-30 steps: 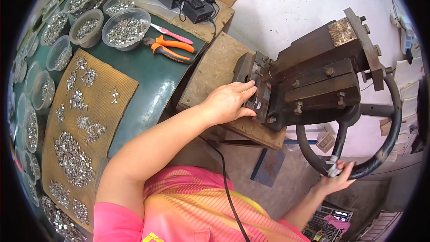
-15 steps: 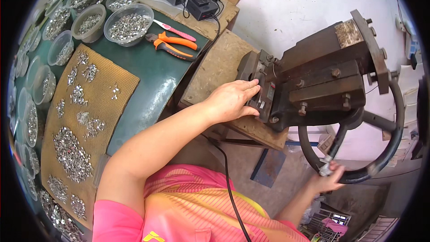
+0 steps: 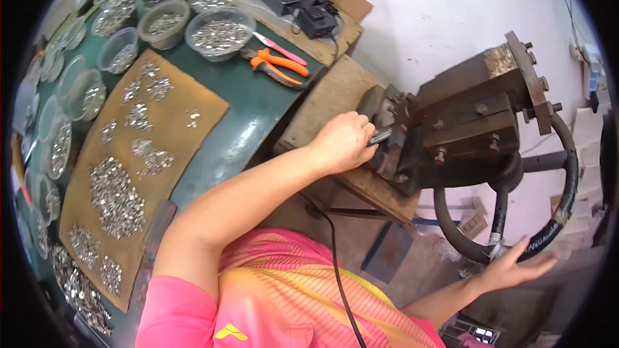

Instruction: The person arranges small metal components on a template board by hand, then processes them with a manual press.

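Observation:
My left hand (image 3: 347,143) is closed at the front of a dark metal hand press (image 3: 467,125), its fingers pinched on the end of a small dark bar (image 3: 381,136) that lies at the press's jaw. Part of that bar is hidden by the fingers. Below the press hangs its large black handwheel (image 3: 567,180). My right hand (image 3: 509,272) is at the wheel's lower rim, fingers stretched out and apart, gripping nothing; whether the fingertips touch the rim I cannot tell.
The press stands on a wooden bench (image 3: 322,106). On the green table (image 3: 216,154) lie orange-handled pliers (image 3: 280,67), a pink-handled tool (image 3: 282,49) and a brown mat (image 3: 187,103) with piles of small metal pieces. Several plastic tubs (image 3: 220,31) hold more. A black cable (image 3: 336,264) crosses in front.
My left hand has gone from resting flat on the press jaw to pinching the small bar. My right hand has released the wheel's handle and spread its fingers. The view has shifted slightly.

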Demonstrator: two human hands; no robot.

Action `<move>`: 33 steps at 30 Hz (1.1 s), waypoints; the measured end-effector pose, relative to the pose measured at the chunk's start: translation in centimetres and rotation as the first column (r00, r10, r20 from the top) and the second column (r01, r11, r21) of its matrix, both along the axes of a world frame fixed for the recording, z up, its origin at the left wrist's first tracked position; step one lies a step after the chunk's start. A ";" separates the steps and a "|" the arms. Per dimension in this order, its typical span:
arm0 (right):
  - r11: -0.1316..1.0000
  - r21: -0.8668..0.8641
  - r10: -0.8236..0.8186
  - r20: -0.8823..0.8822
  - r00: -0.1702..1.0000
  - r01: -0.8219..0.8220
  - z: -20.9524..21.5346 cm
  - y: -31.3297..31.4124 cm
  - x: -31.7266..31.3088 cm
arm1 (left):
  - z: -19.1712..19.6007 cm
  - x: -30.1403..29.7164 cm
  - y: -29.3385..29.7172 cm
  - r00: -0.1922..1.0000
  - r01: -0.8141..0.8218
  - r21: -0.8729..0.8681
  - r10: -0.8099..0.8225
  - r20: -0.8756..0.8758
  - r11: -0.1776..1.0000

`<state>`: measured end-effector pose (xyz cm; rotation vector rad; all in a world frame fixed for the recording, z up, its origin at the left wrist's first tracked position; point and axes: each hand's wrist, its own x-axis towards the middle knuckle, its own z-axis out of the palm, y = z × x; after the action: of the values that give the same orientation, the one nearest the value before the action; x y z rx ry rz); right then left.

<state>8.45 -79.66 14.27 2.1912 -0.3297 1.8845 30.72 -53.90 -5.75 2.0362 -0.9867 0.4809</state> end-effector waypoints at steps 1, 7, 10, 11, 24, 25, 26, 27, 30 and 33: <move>0.993 -0.114 0.025 0.008 1.000 -0.024 -0.1 1.0 0.3 | 0.1 -0.1 1.8 1.000 -0.031 0.025 0.031 -0.005 0.999; 0.341 0.494 0.929 -0.050 0.366 -0.800 -7.3 13.6 9.0 | 4.3 -6.5 16.3 0.927 -0.061 0.045 0.073 -0.367 0.997; 0.136 0.687 0.967 -0.250 -0.057 -0.714 -10.1 20.7 13.5 | 6.9 -13.5 24.9 0.839 -0.280 0.097 0.292 -0.459 0.955; 0.163 0.691 0.891 -0.410 -0.197 -0.704 -10.3 22.5 14.9 | 7.8 -16.4 27.3 0.792 -0.358 0.124 0.371 -0.486 0.925; -0.092 0.961 0.207 -0.238 -0.949 -0.261 -15.6 42.1 15.9 | 13.1 -39.6 31.6 -0.070 -0.744 0.628 0.908 -0.414 0.229; -0.095 0.967 0.229 -0.210 -0.950 -0.236 -15.8 42.4 15.3 | 13.8 -38.8 31.1 -0.042 -0.775 0.569 0.877 -0.478 0.274; -0.108 0.973 0.241 -0.176 -0.954 -0.206 -16.3 42.4 14.9 | 12.8 -38.4 31.1 0.082 -0.818 0.461 0.862 -0.501 0.345; -0.079 0.978 0.266 -0.167 -0.949 -0.195 -17.5 42.2 14.9 | 12.7 -37.4 31.1 0.181 -0.833 0.370 0.834 -0.521 0.412; -0.059 0.996 0.333 -0.037 -0.942 -0.060 -18.8 42.0 14.5 | 9.4 -33.5 29.8 0.429 -0.816 0.117 0.729 -0.533 0.566; -0.080 0.995 0.293 0.076 -0.953 0.055 -19.9 42.1 14.3 | 3.4 -29.4 26.3 0.480 -0.862 0.062 0.851 -0.213 0.502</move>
<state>22.70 -37.52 -5.66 -1.4447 -1.2874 0.9320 1.36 -27.61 -2.34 2.3638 0.3012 0.7568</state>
